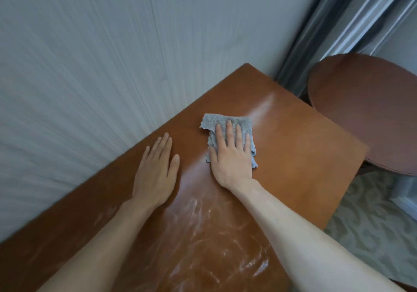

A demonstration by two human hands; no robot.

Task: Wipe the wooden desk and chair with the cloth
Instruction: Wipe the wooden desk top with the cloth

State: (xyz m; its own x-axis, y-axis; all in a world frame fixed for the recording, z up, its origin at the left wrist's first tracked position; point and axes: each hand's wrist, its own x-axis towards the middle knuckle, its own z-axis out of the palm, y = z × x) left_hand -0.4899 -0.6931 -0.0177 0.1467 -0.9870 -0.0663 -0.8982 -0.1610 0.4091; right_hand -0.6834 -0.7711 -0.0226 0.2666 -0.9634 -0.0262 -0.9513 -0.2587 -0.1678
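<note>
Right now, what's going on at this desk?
A person is wiping the wooden desk. The right hand presses a grey cloth flat on the desktop with straight fingers, towards the far corner. The left hand rests flat on the bare wood beside it. Streaky smears show on the near part of the desk. No chair is clearly in view.

Readable text: none.
Cloth [228, 134]: plain grey pile, no tag or print showing.
Desk [293, 156]: bare brown wood with pale smears, no lettering or numbers.
Wall [90, 66]: fine ribbed texture, no sign or label.
Round table [372, 111]: dark wood top, unmarked.
</note>
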